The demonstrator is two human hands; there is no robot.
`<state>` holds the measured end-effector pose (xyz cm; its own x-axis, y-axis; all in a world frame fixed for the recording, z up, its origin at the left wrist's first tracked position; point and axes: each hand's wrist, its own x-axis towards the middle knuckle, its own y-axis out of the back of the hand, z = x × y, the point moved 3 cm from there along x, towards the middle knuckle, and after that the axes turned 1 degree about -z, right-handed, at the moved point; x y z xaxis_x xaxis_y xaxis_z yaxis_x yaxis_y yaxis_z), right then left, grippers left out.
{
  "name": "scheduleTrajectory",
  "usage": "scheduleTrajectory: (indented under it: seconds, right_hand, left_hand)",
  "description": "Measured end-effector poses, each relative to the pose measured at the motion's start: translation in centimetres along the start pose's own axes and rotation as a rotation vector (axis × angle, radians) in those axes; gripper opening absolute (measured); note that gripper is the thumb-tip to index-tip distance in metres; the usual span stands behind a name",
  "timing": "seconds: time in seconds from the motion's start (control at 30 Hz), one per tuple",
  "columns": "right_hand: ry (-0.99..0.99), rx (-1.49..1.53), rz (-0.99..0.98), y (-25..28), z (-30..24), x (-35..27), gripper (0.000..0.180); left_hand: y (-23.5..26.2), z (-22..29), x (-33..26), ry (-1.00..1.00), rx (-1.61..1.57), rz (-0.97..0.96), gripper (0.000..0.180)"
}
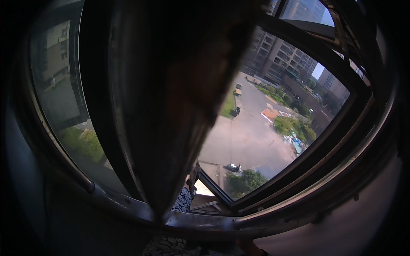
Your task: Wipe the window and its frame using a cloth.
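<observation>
At the far left, a pane of glass (55, 85) shows a pale building and a patch of green shrubs below, dim behind the reflection. Next comes the dark window frame (96, 106), an upright bar bending with the lens. Just right of it hangs a large dark brown curtain (171, 94), blurred and close to the camera, filling the middle of the view from the top edge and narrowing to a point at the metal rail (128, 200) along the sill. Neither the left hand nor the right hand can be seen, so whether either grips the curtain cannot be told. At the curtain's lower tip a dark speckled cloth (183, 200) lies on the sill, with more of it showing at the bottom edge. To the right, the open window looks down on a grey road (252, 132) with a few small vehicles, green trees and tall apartment blocks (277, 55) in sunlight. At the far right the frame's curved rim darkens into shadow.
</observation>
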<state>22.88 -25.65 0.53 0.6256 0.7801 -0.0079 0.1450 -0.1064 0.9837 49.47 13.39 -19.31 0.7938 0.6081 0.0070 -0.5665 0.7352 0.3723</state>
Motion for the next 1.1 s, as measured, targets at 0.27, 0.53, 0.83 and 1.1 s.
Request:
scheduleTrajectory:
  seconds: [0.27,0.53,0.83,1.1]
  right_hand:
    - [-0.012,-0.067,0.027,-0.1,1.5,-1.9,0.043]
    - [0.11,-0.095,-0.019,-0.7,-0.3,-1.8,0.045]
    - [0.218,-0.094,0.43,-4.9,-1.2,-3.0,0.02]
    - [-0.363,0.591,-0.116,3.5,-2.8,-1.3,0.028]
  left_hand:
    - [0.5,12.4,2.8,-0.261,-0.064,0.254,0.071]
    - [0.5,0.8,0.2,-0.003,-0.097,0.137,0.074]
    - [-0.5,-0.3,0.0,-0.016,-0.221,-0.14,0.072]
    - [-2.6,8.5,-3.6,-0.057,-0.34,-0.129,0.072]
